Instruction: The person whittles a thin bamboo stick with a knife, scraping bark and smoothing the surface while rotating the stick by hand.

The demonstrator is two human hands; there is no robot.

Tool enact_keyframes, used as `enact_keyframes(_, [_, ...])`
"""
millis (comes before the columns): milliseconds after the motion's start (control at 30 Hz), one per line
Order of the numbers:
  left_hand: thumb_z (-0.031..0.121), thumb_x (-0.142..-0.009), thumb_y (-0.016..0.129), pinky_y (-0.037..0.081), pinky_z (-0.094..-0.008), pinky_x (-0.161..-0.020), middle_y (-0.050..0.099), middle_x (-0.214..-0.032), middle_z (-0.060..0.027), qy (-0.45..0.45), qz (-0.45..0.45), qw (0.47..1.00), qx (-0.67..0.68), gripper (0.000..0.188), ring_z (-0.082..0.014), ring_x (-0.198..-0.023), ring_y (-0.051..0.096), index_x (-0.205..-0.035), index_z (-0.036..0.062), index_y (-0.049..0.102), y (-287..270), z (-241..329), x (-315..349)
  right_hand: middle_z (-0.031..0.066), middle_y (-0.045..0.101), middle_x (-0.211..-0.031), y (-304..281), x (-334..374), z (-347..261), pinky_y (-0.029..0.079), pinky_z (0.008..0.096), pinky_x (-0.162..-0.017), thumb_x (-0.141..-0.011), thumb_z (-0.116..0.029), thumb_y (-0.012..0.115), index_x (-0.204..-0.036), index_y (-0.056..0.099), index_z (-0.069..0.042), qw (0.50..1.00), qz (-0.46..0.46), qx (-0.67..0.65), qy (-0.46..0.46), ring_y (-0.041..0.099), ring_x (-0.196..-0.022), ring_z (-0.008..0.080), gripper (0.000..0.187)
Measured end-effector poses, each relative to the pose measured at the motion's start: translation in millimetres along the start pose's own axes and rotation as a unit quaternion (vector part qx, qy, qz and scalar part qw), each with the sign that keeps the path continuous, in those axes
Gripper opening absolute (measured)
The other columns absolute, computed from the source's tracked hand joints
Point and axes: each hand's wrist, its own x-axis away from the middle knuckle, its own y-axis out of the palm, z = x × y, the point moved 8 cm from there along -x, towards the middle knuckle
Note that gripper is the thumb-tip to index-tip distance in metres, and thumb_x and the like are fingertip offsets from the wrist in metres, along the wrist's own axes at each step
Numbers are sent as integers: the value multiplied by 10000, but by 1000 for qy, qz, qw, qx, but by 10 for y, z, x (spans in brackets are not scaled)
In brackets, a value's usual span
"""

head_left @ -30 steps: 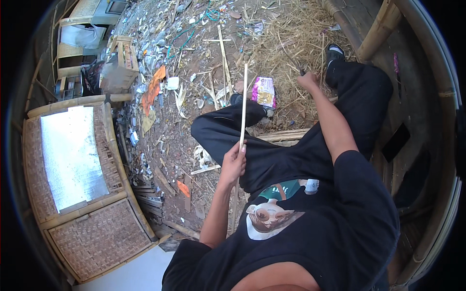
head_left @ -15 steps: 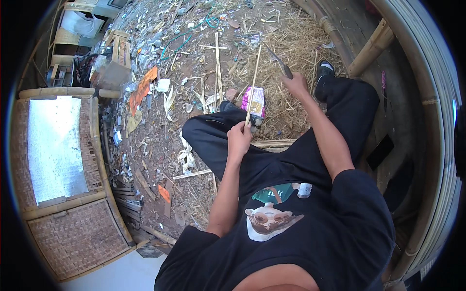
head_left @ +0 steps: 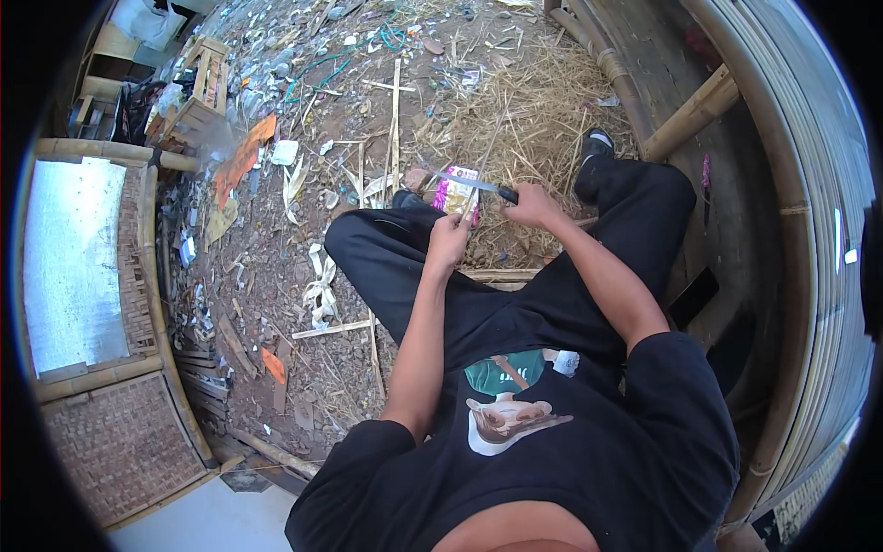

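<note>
My left hand (head_left: 448, 243) is closed around the lower end of a thin bamboo strip (head_left: 487, 152), which points away from me over the ground. In my right hand (head_left: 535, 206) is the dark handle of a knife (head_left: 471, 183). Its blade points left and crosses the strip a little beyond my left fingers; whether the edge touches the strip I cannot tell. Below the blade, on the ground between my feet, lies a pink and white packet (head_left: 454, 195).
Straw shavings (head_left: 543, 101) cover the ground ahead. Litter and an orange scrap (head_left: 246, 158) lie to the left, near a wooden crate (head_left: 198, 97). A bamboo post (head_left: 694, 112) and railing stand at the right. A woven panel (head_left: 120, 442) is at lower left.
My right hand has come nearer and to the left, and the knife has swung from pointing away to lying across the strip. The whole view has shifted slightly.
</note>
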Motion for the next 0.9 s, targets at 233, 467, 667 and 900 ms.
enact_keyframes(233, [304,-951,520,285,-247,-400,466,-542,26,-14,-19,1000,19,372,-60,-443,385,-754,4,617,116,-41,-58,297,622,-733,162,0,23,514,447,-728,-672,-331,670,-701,639,71,999,5,43,10,643,-774,406,405])
enact_keyframes(467, [258,-887,556,462,-394,-630,624,-669,-200,28,47,990,-129,322,-314,-634,630,-808,-35,666,12,388,89,312,620,-780,205,106,-112,515,467,-747,-684,-190,633,-757,648,85,998,19,46,34,635,-796,430,285])
enact_keyframes(667, [205,-883,544,474,-411,-672,635,-729,-220,22,60,991,-119,268,-357,-731,650,-841,-32,662,72,424,103,311,622,-785,298,109,-96,513,477,-742,-683,-188,645,-760,652,72,998,18,42,40,634,-796,435,271])
enact_keyframes(900, [186,-884,532,461,-447,-662,617,-742,-251,27,72,988,-132,247,-410,-756,621,-885,-29,655,129,429,57,305,621,-775,311,11,19,515,483,-725,-679,-176,640,-750,655,59,995,49,50,68,636,-790,431,246])
